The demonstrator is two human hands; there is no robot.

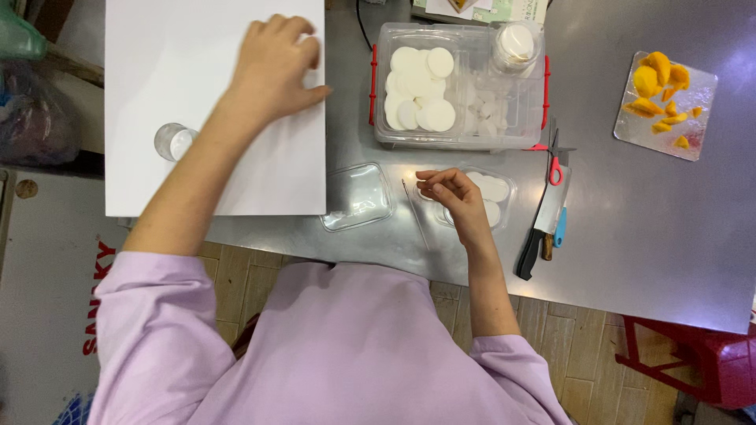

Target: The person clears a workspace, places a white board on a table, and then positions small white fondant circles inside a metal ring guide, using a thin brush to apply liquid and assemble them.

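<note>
My left hand (276,63) rests on a large white sheet (181,102) at the table's left, fingers curled against its right edge. My right hand (455,197) hovers over a small clear plastic tub (498,193) holding white round discs, fingertips pinched together at the tub's left side; whether they hold anything is too small to tell. A thin stick (413,208) lies just left of that hand. An empty clear lid or tub (358,197) sits beside it.
A big clear container (461,83) with white discs and a small jar (516,43) stands behind. Scissors (555,157), a black-handled knife (539,228) and a blue tool lie to the right. Cut orange fruit (661,90) sits far right. A small glass (173,142) stands on the sheet.
</note>
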